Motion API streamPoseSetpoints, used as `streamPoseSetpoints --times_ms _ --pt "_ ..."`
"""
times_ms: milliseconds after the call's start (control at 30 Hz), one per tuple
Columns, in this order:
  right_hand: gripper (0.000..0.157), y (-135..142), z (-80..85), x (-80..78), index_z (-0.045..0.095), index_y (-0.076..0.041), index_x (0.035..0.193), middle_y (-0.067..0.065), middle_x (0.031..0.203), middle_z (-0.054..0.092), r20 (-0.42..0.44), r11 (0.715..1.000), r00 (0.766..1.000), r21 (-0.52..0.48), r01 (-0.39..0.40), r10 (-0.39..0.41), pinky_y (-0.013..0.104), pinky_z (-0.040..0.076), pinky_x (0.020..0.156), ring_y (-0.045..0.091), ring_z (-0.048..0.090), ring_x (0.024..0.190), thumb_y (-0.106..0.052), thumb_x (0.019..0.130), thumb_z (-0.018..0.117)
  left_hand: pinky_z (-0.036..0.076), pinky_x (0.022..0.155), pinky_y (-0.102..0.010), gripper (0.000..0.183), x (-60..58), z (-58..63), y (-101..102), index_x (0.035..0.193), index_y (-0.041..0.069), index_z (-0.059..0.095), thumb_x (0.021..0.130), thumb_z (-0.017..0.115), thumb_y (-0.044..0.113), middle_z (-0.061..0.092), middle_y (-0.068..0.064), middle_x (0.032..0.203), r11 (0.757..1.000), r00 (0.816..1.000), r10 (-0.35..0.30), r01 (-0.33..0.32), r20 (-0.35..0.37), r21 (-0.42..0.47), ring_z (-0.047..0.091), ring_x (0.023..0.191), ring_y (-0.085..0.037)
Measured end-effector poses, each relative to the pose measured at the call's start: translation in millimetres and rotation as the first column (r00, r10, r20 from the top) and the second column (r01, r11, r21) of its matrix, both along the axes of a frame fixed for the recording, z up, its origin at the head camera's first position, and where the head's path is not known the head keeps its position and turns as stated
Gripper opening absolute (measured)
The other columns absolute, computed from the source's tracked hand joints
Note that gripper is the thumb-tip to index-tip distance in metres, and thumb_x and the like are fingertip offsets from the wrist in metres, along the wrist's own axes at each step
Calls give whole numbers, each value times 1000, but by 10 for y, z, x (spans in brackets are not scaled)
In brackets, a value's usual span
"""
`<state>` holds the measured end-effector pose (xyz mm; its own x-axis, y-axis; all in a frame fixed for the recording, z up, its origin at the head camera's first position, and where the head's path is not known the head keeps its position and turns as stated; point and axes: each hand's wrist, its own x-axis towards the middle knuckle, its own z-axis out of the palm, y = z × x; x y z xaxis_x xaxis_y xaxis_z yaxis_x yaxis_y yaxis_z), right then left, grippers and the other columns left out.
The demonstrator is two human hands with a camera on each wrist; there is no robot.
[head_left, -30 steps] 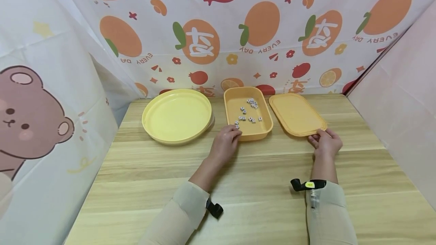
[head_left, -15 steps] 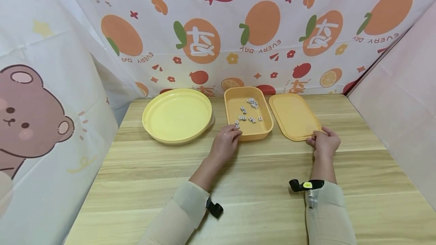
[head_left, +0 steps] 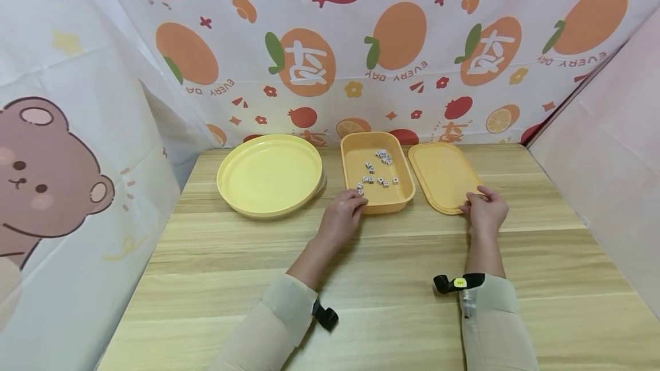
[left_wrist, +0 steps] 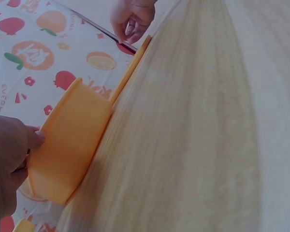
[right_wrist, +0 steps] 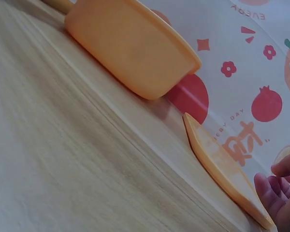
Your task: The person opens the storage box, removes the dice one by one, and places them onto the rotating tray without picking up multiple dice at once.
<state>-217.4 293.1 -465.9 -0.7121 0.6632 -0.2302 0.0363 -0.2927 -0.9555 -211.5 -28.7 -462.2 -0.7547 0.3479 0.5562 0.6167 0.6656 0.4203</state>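
In the head view, my left hand [head_left: 340, 216] pinches the near left rim of an orange rectangular box [head_left: 389, 206], thumb outside its wall as the left wrist view shows. Several small white dice [head_left: 384, 156] lie scattered inside the box. Flat on the table to the box's right is a matching orange lid [head_left: 444, 176]. My right hand [head_left: 487, 210] hovers just over the lid's near right corner; both wrist views show its loosely bent fingers [right_wrist: 264, 186] apart from the lid, holding nothing.
A round yellow tray [head_left: 269, 173] stands left of the box. The wooden table [head_left: 392, 302] meets a fruit-print cloth [head_left: 350, 44] at the back. More cloth hangs on the left and right sides.
The lid's near edge has swung left and come down flat on the table. My right hand has let go of it and shifted slightly left. My left hand stays on the box rim.
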Motion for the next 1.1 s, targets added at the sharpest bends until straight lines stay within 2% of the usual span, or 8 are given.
streamPoseSetpoints --times_ms 267,400,500,600,733,833,933,1100 --pt "24 -217 85 -11 65 -3 107 3 81 54 -66 993 993 77 -88 93 22 59 52 10 63 59 7 85 67 55 95 -30 9 -9 6 -3 95 5 77 89 71 3 70 -5 98 1000 1000 -23 23 6 -6 67 101 -21" --pt "17 -459 137 -31 69 -1 103 -3 79 60 -120 940 969 295 -172 215 18 59 58 6 63 66 2 87 68 55 95 -30 9 -6 7 -14 95 5 77 89 71 3 70 -5 98 1000 1000 -17 17 19 -4 67 101 -21" --pt "19 -662 163 -43 71 4 106 -1 80 67 -118 818 935 529 -226 335 12 55 64 2 62 72 -2 87 71 54 96 -31 9 -3 5 -25 95 5 77 89 71 4 70 -5 99 1000 999 -17 17 29 -2 67 102 -22" --pt "22 -865 195 -23 71 2 109 6 90 71 -65 638 878 712 -292 474 11 52 70 5 61 80 -7 88 73 54 97 -31 9 1 9 -40 96 4 77 89 71 3 70 -6 99 1000 999 -22 22 36 4 67 104 -22" --pt "21 -1069 183 5 73 -3 108 10 97 71 42 398 790 847 -353 612 22 57 71 15 65 87 -11 89 73 53 98 -33 10 2 31 -52 98 4 76 90 70 5 70 -6 102 999 998 -38 38 45 -2 66 105 -23" --pt "16 -1149 134 2 74 -4 102 8 95 72 119 256 747 894 -367 654 32 59 71 20 67 88 -13 90 73 54 96 -33 11 -5 45 -64 99 4 76 90 71 7 70 -6 102 999 998 -49 49 49 -8 65 104 -23" --pt "13 -1185 99 6 75 -5 98 7 94 73 168 192 729 904 -383 664 38 59 76 22 68 88 -15 91 72 54 95 -33 12 -7 56 -82 100 3 76 89 71 8 70 -6 103 998 997 -63 64 52 -8 65 104 -23" --pt "12 -1200 86 19 76 -8 95 6 93 74 186 179 732 903 -390 655 40 58 78 22 69 87 -18 92 71 50 103 -35 18 16 121 -139 107 2 74 92 69 12 70 -10 113 997 989 -71 72 128 1 63 117 -25"
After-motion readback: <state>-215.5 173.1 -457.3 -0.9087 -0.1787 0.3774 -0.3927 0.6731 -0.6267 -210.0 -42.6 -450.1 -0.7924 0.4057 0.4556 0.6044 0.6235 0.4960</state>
